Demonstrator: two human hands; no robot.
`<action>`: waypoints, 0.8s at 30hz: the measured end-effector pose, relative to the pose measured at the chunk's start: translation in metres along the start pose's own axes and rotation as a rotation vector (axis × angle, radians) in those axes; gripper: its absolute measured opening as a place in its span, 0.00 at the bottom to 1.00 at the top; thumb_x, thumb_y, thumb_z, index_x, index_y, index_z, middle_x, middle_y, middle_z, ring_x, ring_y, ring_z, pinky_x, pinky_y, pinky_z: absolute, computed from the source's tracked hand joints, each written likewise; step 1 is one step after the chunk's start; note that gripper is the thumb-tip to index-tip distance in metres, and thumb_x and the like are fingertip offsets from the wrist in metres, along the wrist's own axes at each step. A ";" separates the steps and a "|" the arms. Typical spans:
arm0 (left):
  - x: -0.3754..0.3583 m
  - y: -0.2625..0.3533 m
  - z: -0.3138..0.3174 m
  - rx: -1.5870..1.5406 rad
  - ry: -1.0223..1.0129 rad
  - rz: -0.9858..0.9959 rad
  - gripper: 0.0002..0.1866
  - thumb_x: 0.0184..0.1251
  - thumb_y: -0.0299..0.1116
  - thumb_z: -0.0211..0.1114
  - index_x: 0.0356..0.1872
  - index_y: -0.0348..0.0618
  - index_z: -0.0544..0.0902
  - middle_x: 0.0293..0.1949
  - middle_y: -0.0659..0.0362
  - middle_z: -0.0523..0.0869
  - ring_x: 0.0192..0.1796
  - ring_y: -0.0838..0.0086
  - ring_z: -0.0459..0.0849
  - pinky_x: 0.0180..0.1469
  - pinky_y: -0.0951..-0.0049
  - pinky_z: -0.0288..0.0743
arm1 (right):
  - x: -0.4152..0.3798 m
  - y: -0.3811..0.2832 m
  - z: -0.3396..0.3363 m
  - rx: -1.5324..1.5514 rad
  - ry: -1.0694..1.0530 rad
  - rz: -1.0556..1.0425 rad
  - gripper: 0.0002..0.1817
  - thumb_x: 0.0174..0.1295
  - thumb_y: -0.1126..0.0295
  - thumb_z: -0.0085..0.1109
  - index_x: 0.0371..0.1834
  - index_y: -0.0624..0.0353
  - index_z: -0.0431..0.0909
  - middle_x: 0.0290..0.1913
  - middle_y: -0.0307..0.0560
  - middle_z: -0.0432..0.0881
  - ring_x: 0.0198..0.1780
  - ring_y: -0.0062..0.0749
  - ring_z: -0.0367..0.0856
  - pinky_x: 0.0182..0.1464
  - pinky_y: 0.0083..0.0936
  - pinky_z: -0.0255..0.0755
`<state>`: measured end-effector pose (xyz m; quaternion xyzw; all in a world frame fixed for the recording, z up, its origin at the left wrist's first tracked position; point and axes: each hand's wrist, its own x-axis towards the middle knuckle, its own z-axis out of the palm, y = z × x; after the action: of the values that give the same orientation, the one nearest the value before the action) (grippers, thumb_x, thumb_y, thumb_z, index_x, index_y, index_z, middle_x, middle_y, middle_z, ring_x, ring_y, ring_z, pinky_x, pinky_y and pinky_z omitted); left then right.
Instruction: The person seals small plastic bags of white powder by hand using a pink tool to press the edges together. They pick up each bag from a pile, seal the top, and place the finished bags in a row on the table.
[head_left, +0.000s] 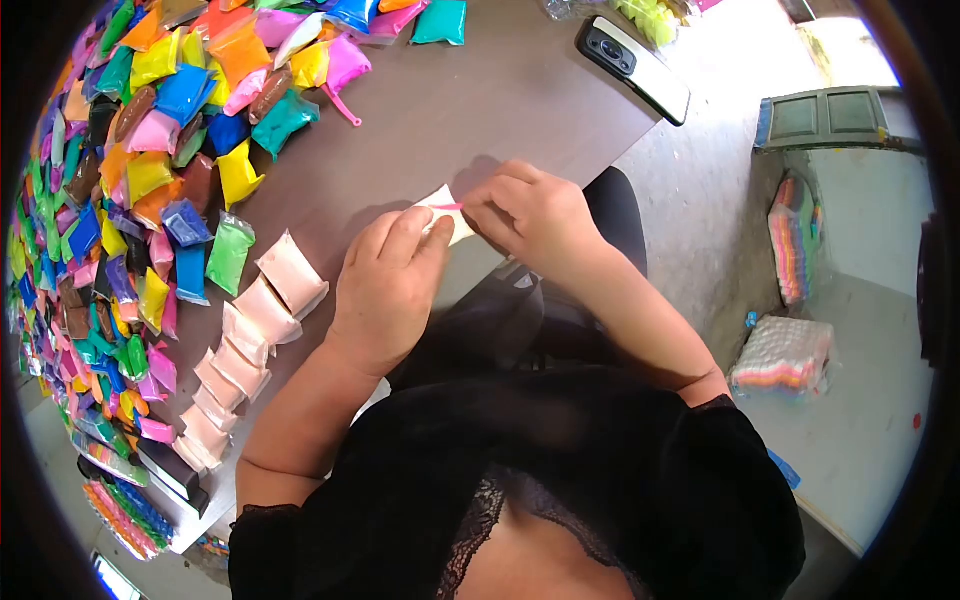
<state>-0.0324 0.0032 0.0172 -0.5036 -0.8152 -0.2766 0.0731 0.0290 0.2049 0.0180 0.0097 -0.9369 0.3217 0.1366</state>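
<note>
My left hand [385,280] is closed on a pale cream packet [440,197], holding it near the table's front edge. Across from it, my right hand [540,215] pinches at the packet's right side, its fingertips bent together. A thin pink piece [448,207] lies over the packet and runs toward the right fingertips; its kind is too small to make out. To the left of my left forearm, a slanting row of pale peach clay packets [293,272] rests on the table, most of them overlapping.
A large heap of colourful clay packets [155,190] covers the table's left side. A phone [632,68] lies at the far right corner of the brown table [420,120]. Bagged foam-like bundles [785,355] sit at right. A black-and-white object [172,475] is at lower left.
</note>
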 end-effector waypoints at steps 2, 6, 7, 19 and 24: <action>0.001 0.001 -0.002 -0.011 -0.018 -0.014 0.17 0.57 0.24 0.72 0.49 0.36 0.86 0.51 0.54 0.81 0.51 0.59 0.81 0.51 0.61 0.78 | 0.004 0.002 0.005 -0.113 0.035 0.032 0.03 0.62 0.64 0.66 0.34 0.48 0.85 0.34 0.39 0.82 0.33 0.40 0.84 0.34 0.35 0.79; 0.001 0.000 -0.003 -0.024 -0.024 -0.013 0.18 0.56 0.23 0.73 0.50 0.35 0.86 0.50 0.53 0.81 0.51 0.58 0.81 0.51 0.61 0.78 | 0.008 0.002 0.000 -0.003 0.055 -0.089 0.05 0.64 0.64 0.64 0.33 0.50 0.83 0.33 0.40 0.81 0.30 0.40 0.84 0.30 0.34 0.79; 0.002 0.000 -0.003 -0.043 -0.027 -0.021 0.18 0.55 0.23 0.73 0.50 0.35 0.86 0.50 0.52 0.81 0.52 0.58 0.81 0.52 0.61 0.78 | 0.007 0.002 0.001 -0.004 0.054 -0.087 0.05 0.64 0.64 0.64 0.33 0.50 0.83 0.33 0.40 0.81 0.30 0.40 0.84 0.30 0.34 0.79; -0.002 -0.012 0.000 -0.035 0.050 -0.040 0.16 0.55 0.22 0.73 0.47 0.40 0.88 0.48 0.52 0.84 0.53 0.55 0.83 0.57 0.58 0.79 | 0.006 0.003 -0.016 0.225 -0.008 0.217 0.06 0.63 0.67 0.66 0.38 0.56 0.84 0.37 0.47 0.82 0.41 0.46 0.83 0.43 0.38 0.77; 0.002 -0.007 -0.005 0.084 0.032 0.019 0.16 0.56 0.22 0.73 0.47 0.40 0.88 0.48 0.51 0.85 0.55 0.55 0.84 0.60 0.55 0.78 | -0.007 0.001 -0.021 0.204 -0.067 0.152 0.04 0.62 0.68 0.67 0.38 0.54 0.84 0.37 0.45 0.82 0.43 0.45 0.81 0.45 0.36 0.75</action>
<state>-0.0399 -0.0002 0.0200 -0.5034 -0.8199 -0.2495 0.1097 0.0412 0.2178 0.0308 -0.0367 -0.9015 0.4241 0.0788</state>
